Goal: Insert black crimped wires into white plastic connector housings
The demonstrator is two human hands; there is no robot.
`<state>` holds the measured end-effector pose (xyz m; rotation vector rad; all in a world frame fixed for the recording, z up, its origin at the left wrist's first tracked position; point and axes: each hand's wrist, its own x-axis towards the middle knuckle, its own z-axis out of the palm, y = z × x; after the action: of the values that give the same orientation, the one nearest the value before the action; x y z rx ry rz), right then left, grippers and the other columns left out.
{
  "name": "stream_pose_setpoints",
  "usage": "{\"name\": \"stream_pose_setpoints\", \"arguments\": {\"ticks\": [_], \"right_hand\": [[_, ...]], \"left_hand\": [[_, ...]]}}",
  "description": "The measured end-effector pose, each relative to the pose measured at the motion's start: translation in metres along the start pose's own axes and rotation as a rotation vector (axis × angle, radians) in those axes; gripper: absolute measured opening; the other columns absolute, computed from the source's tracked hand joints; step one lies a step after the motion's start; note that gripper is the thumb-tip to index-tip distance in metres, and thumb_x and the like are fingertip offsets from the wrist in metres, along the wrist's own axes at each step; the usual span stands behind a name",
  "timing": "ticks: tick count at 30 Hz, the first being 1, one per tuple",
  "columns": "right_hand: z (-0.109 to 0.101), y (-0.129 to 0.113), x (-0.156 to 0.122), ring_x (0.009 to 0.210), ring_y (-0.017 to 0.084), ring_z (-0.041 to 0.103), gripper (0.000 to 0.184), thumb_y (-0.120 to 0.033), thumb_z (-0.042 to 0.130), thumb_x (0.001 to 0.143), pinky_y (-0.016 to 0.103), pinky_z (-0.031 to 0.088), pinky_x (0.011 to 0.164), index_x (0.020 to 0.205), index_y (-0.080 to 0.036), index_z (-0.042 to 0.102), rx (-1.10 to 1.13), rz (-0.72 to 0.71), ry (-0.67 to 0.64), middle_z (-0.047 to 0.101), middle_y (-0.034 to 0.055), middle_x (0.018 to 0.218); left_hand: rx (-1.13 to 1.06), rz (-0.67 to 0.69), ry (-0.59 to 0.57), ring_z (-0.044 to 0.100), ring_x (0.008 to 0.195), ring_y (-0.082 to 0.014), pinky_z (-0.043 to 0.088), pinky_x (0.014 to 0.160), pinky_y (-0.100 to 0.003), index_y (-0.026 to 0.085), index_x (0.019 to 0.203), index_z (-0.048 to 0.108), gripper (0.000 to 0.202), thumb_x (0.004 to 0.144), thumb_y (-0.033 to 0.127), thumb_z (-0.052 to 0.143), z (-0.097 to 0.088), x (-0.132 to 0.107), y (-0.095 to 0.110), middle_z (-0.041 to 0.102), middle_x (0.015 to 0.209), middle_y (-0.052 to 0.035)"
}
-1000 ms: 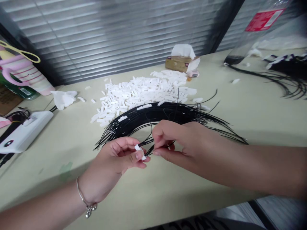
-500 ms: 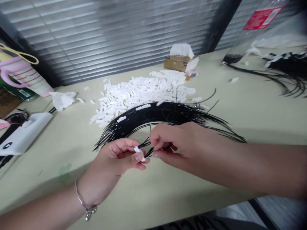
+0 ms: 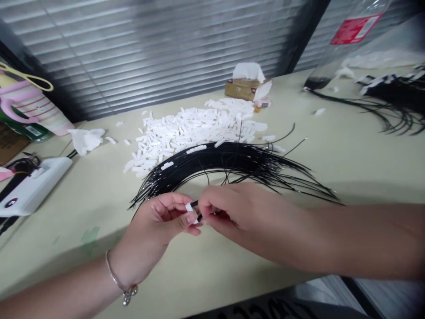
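The left hand (image 3: 156, 226) and the right hand (image 3: 232, 212) are bare, and both forearms show uncovered right to the picture's edges. Round the left wrist sits a thin silver bracelet (image 3: 113, 275), a slim plain band with a small cluster of round silver beads (image 3: 129, 294) hanging from its underside.

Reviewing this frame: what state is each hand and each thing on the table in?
left hand, pinched shut on a white connector
right hand, pinched shut on a black wire, its end at the connector
wire bundle, loose, lying in an arc on the table
connector pile, heaped loose behind the bundle
tissue box, open, a tissue sticking up
crumpled tissue, lying loose
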<state>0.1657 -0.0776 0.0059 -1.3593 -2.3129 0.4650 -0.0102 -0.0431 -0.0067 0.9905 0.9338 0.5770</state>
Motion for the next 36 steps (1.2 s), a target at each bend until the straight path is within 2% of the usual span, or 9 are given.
{"name": "stream_pose_setpoints", "arguments": {"ticks": [4,9,13,17,20,23,27,30,36], "right_hand": [[-0.013,0.004,0.003,0.071,0.016,0.053,0.006,-0.012,0.055,0.080,0.028,0.041,0.064,0.081,-0.016,0.060,-0.120,-0.171,-0.047,0.056,0.0046,0.079],[-0.036,0.017,0.020,0.102,0.029,0.045,0.020,-0.029,0.062,0.080,0.047,0.037,0.088,0.094,-0.016,0.065,-0.293,-0.304,0.178,0.049,0.0144,0.106],[-0.060,0.032,0.040,0.113,0.026,0.041,0.022,-0.030,0.055,0.084,0.045,0.032,0.098,0.102,-0.017,0.061,-0.174,-0.383,0.264,0.044,0.0136,0.118],[-0.089,0.048,0.052,0.120,0.024,0.039,0.033,-0.033,0.056,0.083,0.045,0.030,0.102,0.114,-0.020,0.053,-0.073,-0.337,0.370,0.045,0.0116,0.123],[-0.106,0.061,0.051,0.119,0.025,0.042,0.038,-0.039,0.049,0.086,0.043,0.041,0.092,0.118,-0.018,0.047,-0.022,-0.222,0.454,0.046,0.0133,0.125],[-0.112,0.074,0.045,0.112,0.026,0.050,0.041,-0.046,0.046,0.086,0.039,0.050,0.079,0.116,-0.018,0.047,0.045,-0.088,0.451,0.052,0.0139,0.121],[-0.113,0.087,0.038,0.108,0.025,0.056,0.043,-0.047,0.052,0.083,0.040,0.051,0.080,0.115,-0.018,0.048,0.116,-0.001,0.410,0.058,0.0139,0.117],[-0.119,0.092,0.039,0.110,0.025,0.055,0.047,-0.047,0.053,0.083,0.043,0.049,0.086,0.120,-0.020,0.045,0.173,0.014,0.477,0.055,0.0145,0.122],[-0.170,0.079,0.074,0.115,0.021,0.050,0.045,-0.045,0.050,0.086,0.042,0.043,0.095,0.124,-0.022,0.044,0.295,-0.132,0.723,0.052,0.0120,0.127]], "left_hand": [[0.028,0.088,0.034,0.061,0.064,-0.0099,0.049,0.062,-0.019,0.015,0.077,0.068,0.021,0.062,0.022,0.081,-0.002,0.001,0.007,0.066,0.070,0.0008],[0.168,0.305,0.130,0.060,0.062,-0.0089,0.049,0.065,-0.020,0.017,0.078,0.068,0.018,0.065,0.022,0.079,-0.004,0.006,0.042,0.065,0.068,0.0020],[0.468,0.542,0.136,0.062,0.066,-0.0134,0.050,0.069,-0.026,0.016,0.081,0.069,0.016,0.068,0.022,0.076,0.004,0.010,0.095,0.068,0.076,-0.0026],[0.758,0.826,0.314,0.061,0.069,-0.0146,0.048,0.075,-0.027,0.015,0.078,0.070,0.009,0.071,0.019,0.073,0.024,0.019,0.165,0.067,0.077,-0.0045],[0.776,0.988,0.313,0.060,0.072,-0.0155,0.048,0.079,-0.032,0.013,0.080,0.068,0.006,0.077,0.011,0.063,0.043,0.024,0.214,0.064,0.078,-0.0055],[0.776,1.071,0.229,0.060,0.074,-0.0160,0.049,0.078,-0.036,0.012,0.079,0.067,0.010,0.078,0.007,0.058,0.064,0.025,0.247,0.061,0.076,-0.0054],[0.866,1.103,0.223,0.058,0.075,-0.0171,0.050,0.076,-0.034,0.014,0.075,0.069,0.009,0.077,0.009,0.062,0.086,0.024,0.266,0.061,0.073,-0.0055],[0.927,1.132,0.209,0.058,0.074,-0.0173,0.050,0.075,-0.035,0.013,0.078,0.070,0.010,0.077,0.008,0.061,0.095,0.027,0.275,0.062,0.075,-0.0072],[1.022,1.266,0.073,0.058,0.070,-0.0155,0.048,0.072,-0.034,0.013,0.080,0.070,0.012,0.077,0.008,0.060,0.114,0.042,0.294,0.063,0.075,-0.0065]]}}
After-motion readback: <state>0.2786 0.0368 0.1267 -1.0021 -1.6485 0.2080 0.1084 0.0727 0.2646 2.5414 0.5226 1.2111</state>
